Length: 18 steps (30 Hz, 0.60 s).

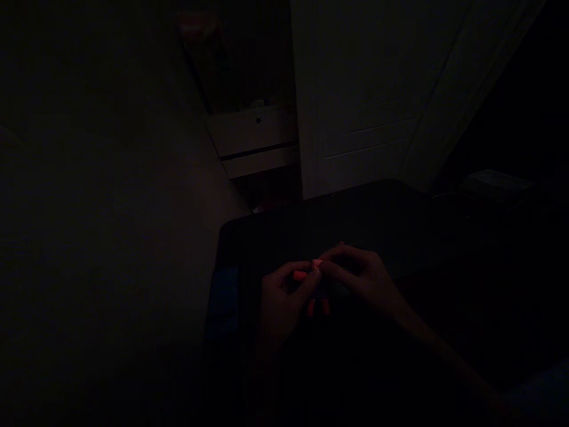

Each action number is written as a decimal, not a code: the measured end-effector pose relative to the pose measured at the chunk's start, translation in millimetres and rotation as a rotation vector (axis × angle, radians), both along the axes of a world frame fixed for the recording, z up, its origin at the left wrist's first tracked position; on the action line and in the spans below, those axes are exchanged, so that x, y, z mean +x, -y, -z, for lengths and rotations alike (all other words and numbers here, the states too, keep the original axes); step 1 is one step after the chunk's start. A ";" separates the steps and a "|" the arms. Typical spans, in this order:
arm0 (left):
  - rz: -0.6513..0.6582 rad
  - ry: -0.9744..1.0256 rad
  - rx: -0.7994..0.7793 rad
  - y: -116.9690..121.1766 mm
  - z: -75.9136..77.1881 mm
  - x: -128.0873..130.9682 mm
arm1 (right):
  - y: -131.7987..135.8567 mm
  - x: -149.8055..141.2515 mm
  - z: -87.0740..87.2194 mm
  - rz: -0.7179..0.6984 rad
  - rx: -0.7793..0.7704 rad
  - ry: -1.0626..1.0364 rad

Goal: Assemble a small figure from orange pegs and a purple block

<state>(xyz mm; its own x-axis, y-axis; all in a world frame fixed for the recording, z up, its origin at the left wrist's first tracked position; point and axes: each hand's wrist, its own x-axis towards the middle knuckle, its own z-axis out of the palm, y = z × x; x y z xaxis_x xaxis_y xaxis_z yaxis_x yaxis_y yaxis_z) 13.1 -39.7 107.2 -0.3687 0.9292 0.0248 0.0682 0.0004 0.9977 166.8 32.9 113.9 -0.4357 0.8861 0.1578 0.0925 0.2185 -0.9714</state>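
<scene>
The picture is very dark. My left hand (pixel 284 293) and my right hand (pixel 362 276) meet over a dark tabletop (pixel 368 213), fingertips pinched together on a small bright orange-red piece (pixel 316 263). Its kind is too dim to make out. Beside my left fingers shows a short orange-red stick-like part (pixel 299 275); whether it joins the pinched piece I cannot tell. Just below my fingers are two more short orange-red parts (pixel 325 306), side by side. Whatever lies between these parts is lost in shadow.
A blue flat object (pixel 223 296) lies at the table's left edge. Past the table stand a pale drawer unit (pixel 253 133) and a white panelled door (pixel 355 118). A pale wall (pixel 133 207) runs along the left. A dim boxy object (pixel 498 181) sits at the right.
</scene>
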 end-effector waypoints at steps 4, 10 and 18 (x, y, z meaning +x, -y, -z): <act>0.016 0.001 0.005 0.1 -2.1 1.2 | 0.1 -0.2 -0.5 0.009 0.029 0.029; 0.019 0.031 -0.001 0.0 -1.6 1.2 | -0.5 -0.5 -1.2 -0.011 0.003 0.006; 0.013 0.049 0.024 -0.6 -0.4 0.1 | 3.0 0.6 -8.3 -0.051 -0.081 -0.072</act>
<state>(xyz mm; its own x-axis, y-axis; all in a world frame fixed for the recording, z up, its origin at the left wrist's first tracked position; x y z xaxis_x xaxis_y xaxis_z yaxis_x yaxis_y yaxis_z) 13.2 -39.1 107.7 -0.3583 0.9332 0.0296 0.0193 -0.0243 0.9995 167.4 29.9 122.3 -0.4706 0.8744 0.1186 0.0130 0.1413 -0.9899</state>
